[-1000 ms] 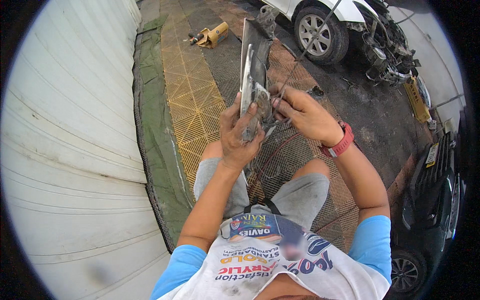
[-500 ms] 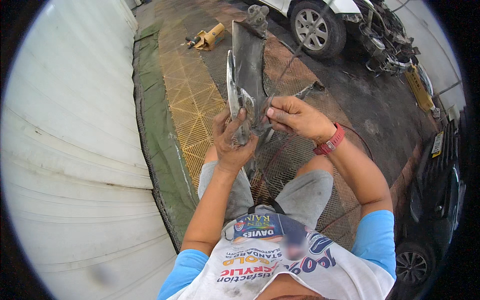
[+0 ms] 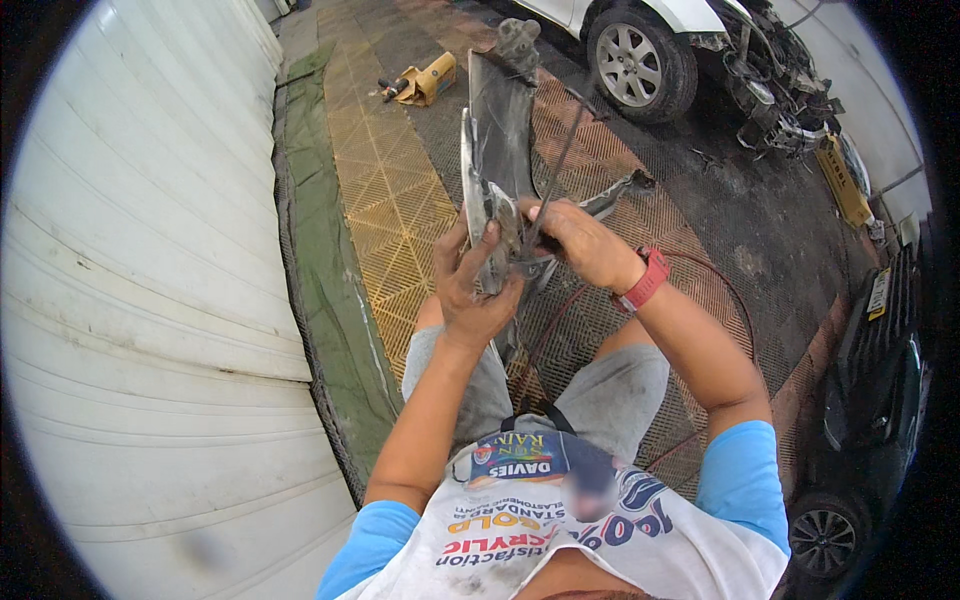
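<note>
A long, curved car body panel (image 3: 503,125), dark on its inner face with a pale edge, stands upright between my knees. My left hand (image 3: 478,285) is closed around its near end, thumb and fingers on either side of a torn, ragged part. Beside it, my right hand (image 3: 588,245), with a red watch at the wrist, is closed on a thin dark rod (image 3: 563,158). The rod slants up and away over the panel, its lower end close to the ragged part. My right fingertips are partly hidden against the panel.
A torn cardboard box (image 3: 430,82) with a dark-handled tool lies ahead on yellow floor matting. A white car's wheel (image 3: 628,65) and exposed front parts are far right. A dark car (image 3: 865,390) stands at right, a white wall (image 3: 150,280) at left. A red hose (image 3: 735,285) crosses the floor.
My right hand has moved in closer to the panel's near end and turned downward. The rod's far end has swung left and now shows steeper over the panel. The left hand keeps its grip.
</note>
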Motion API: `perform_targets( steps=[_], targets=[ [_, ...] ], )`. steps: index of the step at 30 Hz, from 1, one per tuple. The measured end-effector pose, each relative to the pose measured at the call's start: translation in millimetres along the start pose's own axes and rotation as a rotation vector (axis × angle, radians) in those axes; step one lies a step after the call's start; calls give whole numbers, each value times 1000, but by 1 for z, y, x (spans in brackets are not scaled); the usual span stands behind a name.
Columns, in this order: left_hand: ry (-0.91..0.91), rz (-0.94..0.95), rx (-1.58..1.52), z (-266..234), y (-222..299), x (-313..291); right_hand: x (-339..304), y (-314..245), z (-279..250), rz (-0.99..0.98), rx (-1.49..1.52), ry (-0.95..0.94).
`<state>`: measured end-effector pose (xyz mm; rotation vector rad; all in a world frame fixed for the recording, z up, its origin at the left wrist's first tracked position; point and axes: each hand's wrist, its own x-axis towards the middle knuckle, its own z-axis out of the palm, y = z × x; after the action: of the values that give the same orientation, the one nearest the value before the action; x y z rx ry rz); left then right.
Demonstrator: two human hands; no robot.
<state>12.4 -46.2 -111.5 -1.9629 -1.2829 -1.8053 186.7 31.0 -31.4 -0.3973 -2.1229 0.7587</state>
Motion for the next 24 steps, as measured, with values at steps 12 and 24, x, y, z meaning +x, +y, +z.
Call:
perform_targets(
  steps=[12,24],
  targets=[
    [19,-89,67,3,-6,4,-10,-28,-15,177,204,5],
    [12,-52,99,-5,-20,-5,20,-18,0,143,142,-177]
  ],
)
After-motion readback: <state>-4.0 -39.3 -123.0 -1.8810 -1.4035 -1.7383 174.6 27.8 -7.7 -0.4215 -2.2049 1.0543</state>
